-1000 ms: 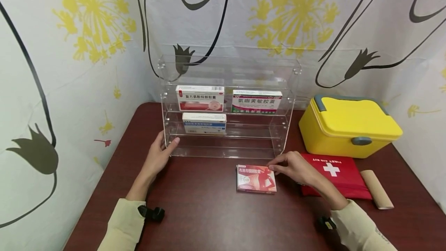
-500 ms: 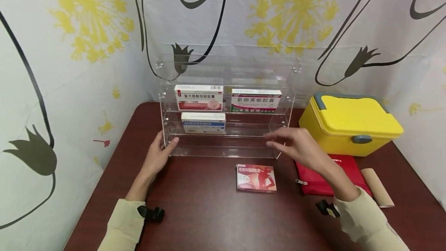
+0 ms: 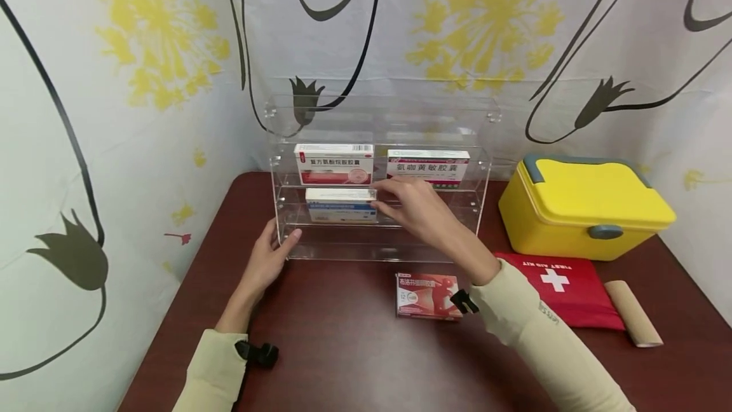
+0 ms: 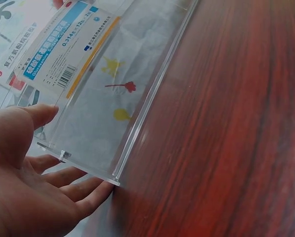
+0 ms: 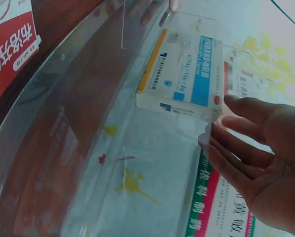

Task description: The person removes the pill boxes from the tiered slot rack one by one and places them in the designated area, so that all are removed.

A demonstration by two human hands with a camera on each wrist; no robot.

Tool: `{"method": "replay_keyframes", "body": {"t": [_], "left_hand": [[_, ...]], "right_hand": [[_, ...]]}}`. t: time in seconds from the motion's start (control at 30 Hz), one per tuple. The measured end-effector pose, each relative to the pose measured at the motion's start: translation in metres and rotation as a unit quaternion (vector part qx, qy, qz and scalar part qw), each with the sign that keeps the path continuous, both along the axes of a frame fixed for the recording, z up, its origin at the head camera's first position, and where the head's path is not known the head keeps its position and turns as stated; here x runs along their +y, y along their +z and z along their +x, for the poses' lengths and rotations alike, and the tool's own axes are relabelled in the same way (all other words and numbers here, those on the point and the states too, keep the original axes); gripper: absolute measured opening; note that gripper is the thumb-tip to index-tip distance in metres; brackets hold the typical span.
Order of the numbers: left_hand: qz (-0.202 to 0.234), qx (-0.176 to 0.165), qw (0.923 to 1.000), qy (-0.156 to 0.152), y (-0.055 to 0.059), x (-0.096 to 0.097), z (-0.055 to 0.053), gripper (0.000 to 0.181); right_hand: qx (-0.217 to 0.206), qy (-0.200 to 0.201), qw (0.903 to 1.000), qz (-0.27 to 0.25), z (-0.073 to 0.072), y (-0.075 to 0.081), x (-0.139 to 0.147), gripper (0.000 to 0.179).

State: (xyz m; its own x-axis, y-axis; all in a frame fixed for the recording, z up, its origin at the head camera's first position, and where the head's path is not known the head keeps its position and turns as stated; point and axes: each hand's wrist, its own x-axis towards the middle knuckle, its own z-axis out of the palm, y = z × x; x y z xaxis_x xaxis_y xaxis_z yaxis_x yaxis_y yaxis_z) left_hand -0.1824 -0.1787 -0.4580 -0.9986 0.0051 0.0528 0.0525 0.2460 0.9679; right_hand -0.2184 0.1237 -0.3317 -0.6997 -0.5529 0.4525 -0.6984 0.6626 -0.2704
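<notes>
A clear acrylic display rack (image 3: pixel 326 251) stands on the table. My left hand (image 3: pixel 269 254) holds its left side panel, thumb in front and fingers along the outside, as the left wrist view shows. A white and blue medicine box (image 3: pixel 341 208) sits on a lower tier at the left. My right hand (image 3: pixel 414 205) reaches in from the right, its loosely bent fingertips right at that box's upper right corner. In the right wrist view, thumb and index finger stand apart beside the corner of the box (image 5: pixel 184 74). A red and white medicine box (image 3: pixel 426 297) lies flat before the rack, partly under my right wrist.
On the tier above stand a white and red box (image 3: pixel 334 165) at left and a green and magenta box (image 3: pixel 429 167) at right, partly hidden by my hand. To the right are a yellow case (image 3: pixel 577 215), a red first aid pouch (image 3: pixel 572 297) and a cardboard tube (image 3: pixel 633 313).
My right hand has left the red and white box on the table, risen past the rack's right side and moved left to the white and blue box. My left hand stays on the rack.
</notes>
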Motion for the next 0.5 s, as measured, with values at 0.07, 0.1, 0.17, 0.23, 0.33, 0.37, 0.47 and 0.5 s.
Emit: {"method": "replay_keyframes", "body": {"t": [0.07,0.1,0.17,0.23,0.33,0.37,0.47,0.5], "left_hand": [[0.004,0.002,1.0,-0.002,0.001,0.002,0.0,0.068],[0.003,0.003,1.0,-0.002,0.001,0.002,-0.001,0.068],[0.006,0.003,1.0,0.0,0.001,0.002,-0.002,0.068],[0.007,0.0,1.0,-0.002,0.006,0.003,0.0,0.068],[0.006,-0.011,0.9999,-0.005,0.015,0.005,0.003,0.067],[0.007,-0.012,0.9999,-0.006,0.016,0.005,0.003,0.067],[0.012,-0.014,0.9998,-0.005,0.01,0.003,0.001,0.067],[0.014,-0.011,0.9998,-0.003,0.005,0.002,-0.001,0.067]], "right_hand": [[-0.007,-0.009,0.9999,-0.008,-0.002,-0.003,-0.001,0.027],[-0.012,-0.012,0.9998,-0.013,-0.004,-0.004,-0.001,0.026],[-0.026,-0.014,0.9993,-0.024,-0.006,-0.007,-0.001,0.027],[-0.043,-0.019,0.9984,-0.032,-0.007,-0.007,-0.001,0.026],[-0.063,-0.019,0.9969,-0.042,-0.009,-0.007,-0.002,0.024],[-0.066,-0.019,0.9967,-0.043,-0.009,-0.007,-0.002,0.023],[-0.067,-0.013,0.9966,-0.046,-0.011,-0.007,-0.004,0.019],[-0.068,-0.011,0.9966,-0.046,-0.011,-0.007,-0.005,0.019]]}}
